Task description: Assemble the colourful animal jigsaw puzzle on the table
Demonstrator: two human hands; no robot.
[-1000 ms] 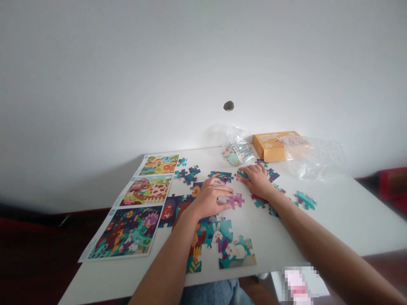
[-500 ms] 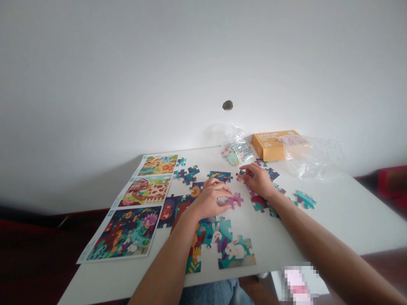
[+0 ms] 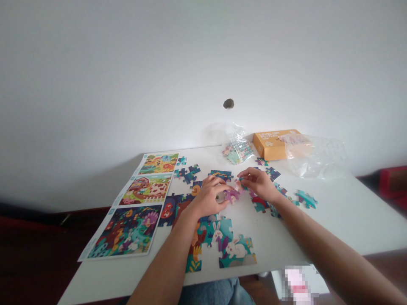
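My left hand (image 3: 211,197) rests low over the table, its thumb and fingertips on a purple puzzle piece (image 3: 232,196). In a pinch, my right hand (image 3: 260,185) holds a second puzzle piece, pink and teal (image 3: 240,185), close against the purple one; whether the two interlock I cannot tell. Under and around my left forearm lies a partly joined dark forest puzzle (image 3: 181,204), partly hidden. Joined pieces with white rabbits (image 3: 235,249) lie nearer me. A red and teal piece (image 3: 260,204) is below my right hand.
A sheet with three printed pictures (image 3: 127,231) lies at the left. Loose pieces (image 3: 190,173) are behind my left hand, and a teal piece (image 3: 307,198) lies at right. At the back stand a bag of pieces (image 3: 238,150), a yellow box (image 3: 275,146) and an empty plastic bag (image 3: 318,159).
My right hand has taken up the pink and teal piece and brought it toward the purple piece. My left hand has shifted the purple piece slightly left and away from me.
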